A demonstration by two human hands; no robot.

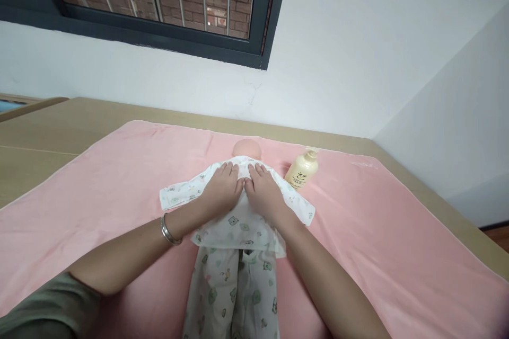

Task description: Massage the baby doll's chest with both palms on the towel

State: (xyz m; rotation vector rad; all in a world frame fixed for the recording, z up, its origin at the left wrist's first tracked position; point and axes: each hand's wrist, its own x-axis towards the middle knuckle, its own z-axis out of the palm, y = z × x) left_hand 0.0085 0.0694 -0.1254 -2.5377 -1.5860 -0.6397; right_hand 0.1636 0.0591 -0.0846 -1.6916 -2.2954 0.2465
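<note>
On the pink plush blanket (382, 233) spread over the tan bed (47, 137), a baby doll in a white bear-print cotton suit (233, 254) lies face down, its bare head (247, 148) pointing away from you toward the white wall. Your left hand (220, 190) and right hand (264, 193) rest side by side on its upper back, thumbs nearly touching; the fingers (227, 172) lie flat and released, grasping nothing, so the palms spread pressure evenly over the cloth. A silver bangle (170, 233) circles your left wrist. A cream plastic pump bottle (302, 170) lies on its side just beside the doll's right-hand sleeve, within easy reach of your right hand.
</note>
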